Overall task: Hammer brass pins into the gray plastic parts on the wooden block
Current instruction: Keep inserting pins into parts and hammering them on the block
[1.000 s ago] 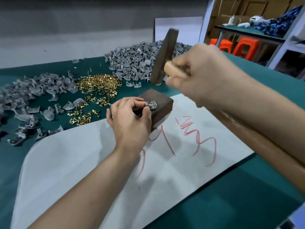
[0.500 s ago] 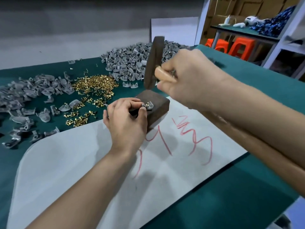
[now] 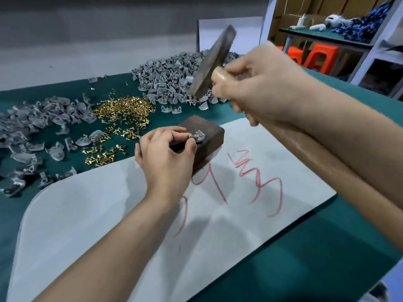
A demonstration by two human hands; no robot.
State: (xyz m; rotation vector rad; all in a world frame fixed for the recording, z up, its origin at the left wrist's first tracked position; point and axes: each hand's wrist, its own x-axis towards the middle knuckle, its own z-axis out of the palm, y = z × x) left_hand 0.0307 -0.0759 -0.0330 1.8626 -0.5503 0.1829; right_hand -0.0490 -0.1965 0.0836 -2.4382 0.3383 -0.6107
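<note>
Left hand (image 3: 168, 158) pinches the gray part (image 3: 199, 136), seemingly pinned, on wooden block (image 3: 211, 146); right hand (image 3: 266, 88) grips raised hammer (image 3: 213, 62).

A white sheet (image 3: 104, 214) marked with red scrawl (image 3: 258, 182) lies on the green surface (image 3: 305, 262). Far right, orange stools (image 3: 320, 57) stand under a green shelf (image 3: 327, 37) carrying blue patterned cloth (image 3: 368, 22); a white board (image 3: 229, 33) leans behind

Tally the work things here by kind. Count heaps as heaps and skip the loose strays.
Hammer: 1
Wooden block: 1
Gray plastic part on the block: 1
Heaps of gray plastic parts: 2
Heap of brass pins: 1
White sheet: 1
Total: 7
</note>
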